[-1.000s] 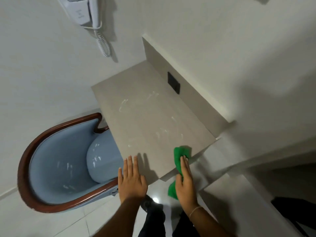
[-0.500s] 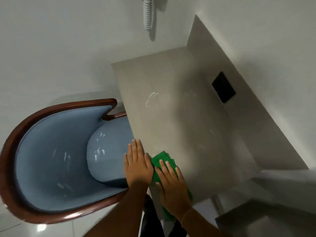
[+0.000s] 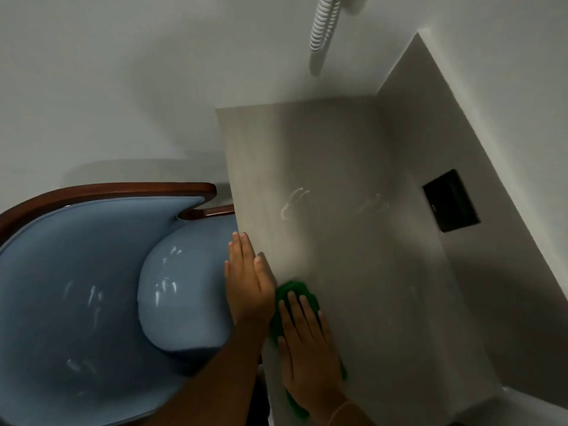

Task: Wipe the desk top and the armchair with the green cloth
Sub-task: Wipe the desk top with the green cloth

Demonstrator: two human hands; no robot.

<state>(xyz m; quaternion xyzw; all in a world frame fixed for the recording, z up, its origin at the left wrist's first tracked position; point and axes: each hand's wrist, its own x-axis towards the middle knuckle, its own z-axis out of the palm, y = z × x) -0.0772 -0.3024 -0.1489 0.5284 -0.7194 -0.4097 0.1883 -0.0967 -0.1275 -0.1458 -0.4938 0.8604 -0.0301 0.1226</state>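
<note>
The beige desk top (image 3: pixel 353 272) fills the middle and right, with pale smear marks near its centre. A green cloth (image 3: pixel 290 290) lies at the desk's near left corner, and my right hand (image 3: pixel 310 342) presses flat on it, fingers spread. My left hand (image 3: pixel 247 278) rests flat on the desk's left edge, right beside the cloth, holding nothing. The armchair (image 3: pixel 76 302), light blue with a dark wooden rim, stands to the left, its seat tucked partly under the desk.
White walls close in behind and to the left. A coiled white phone cord (image 3: pixel 321 29) hangs on the wall above the desk. A black socket plate (image 3: pixel 450 201) sits in the desk's raised beige back panel on the right.
The view has swung right and closer to the desk. My right hand with the cloth has slid from the desk's near right corner to its near left corner. My left hand moved up along the left edge.
</note>
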